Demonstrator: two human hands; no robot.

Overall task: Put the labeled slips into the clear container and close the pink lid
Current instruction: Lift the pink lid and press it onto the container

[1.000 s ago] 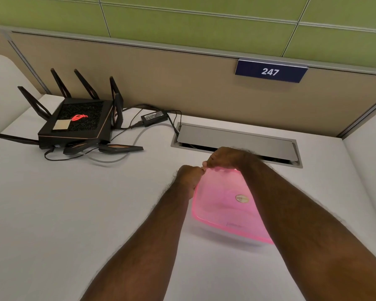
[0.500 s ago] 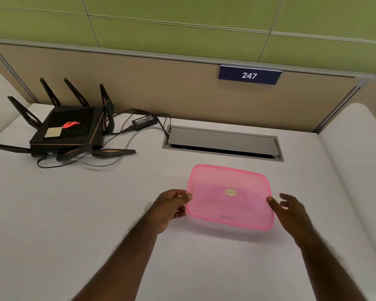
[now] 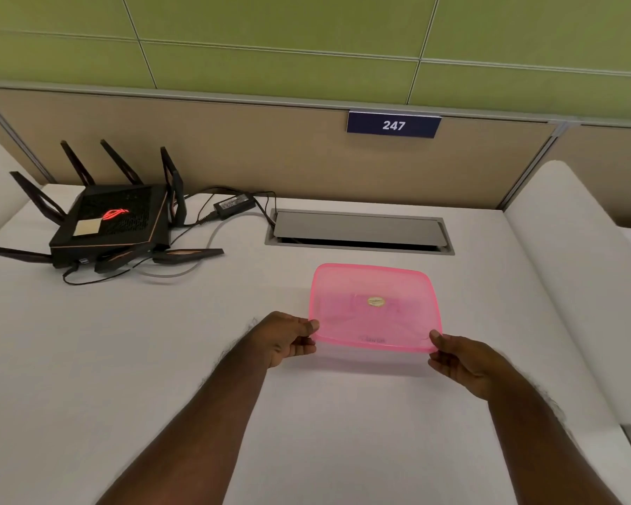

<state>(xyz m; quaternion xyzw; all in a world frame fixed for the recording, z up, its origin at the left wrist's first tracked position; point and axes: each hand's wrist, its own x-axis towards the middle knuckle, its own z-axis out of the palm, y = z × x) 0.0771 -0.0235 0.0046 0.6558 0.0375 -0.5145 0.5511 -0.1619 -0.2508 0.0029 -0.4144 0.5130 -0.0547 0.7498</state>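
On the white desk surface, in front of the grey cable hatch and well to the right of the black antenna router, sits the shallow rectangular container capped by its translucent pink plastic lid. Your left hand pinches the near-left corner of that lid, thumb on top and fingers curled beneath; your right hand does likewise at the near-right corner, so both are closed on the lid's near edge. The clear body underneath is hidden by the lid, and faint shapes show through the pink, possibly the slips, though that cannot be confirmed. Judged from its thin walls, the item is light, flexible and somewhat slick; expect the lid to bow under pressure. You would do best to grip at the corners and rim, where it is stiffest, and press along the edges to seat it.
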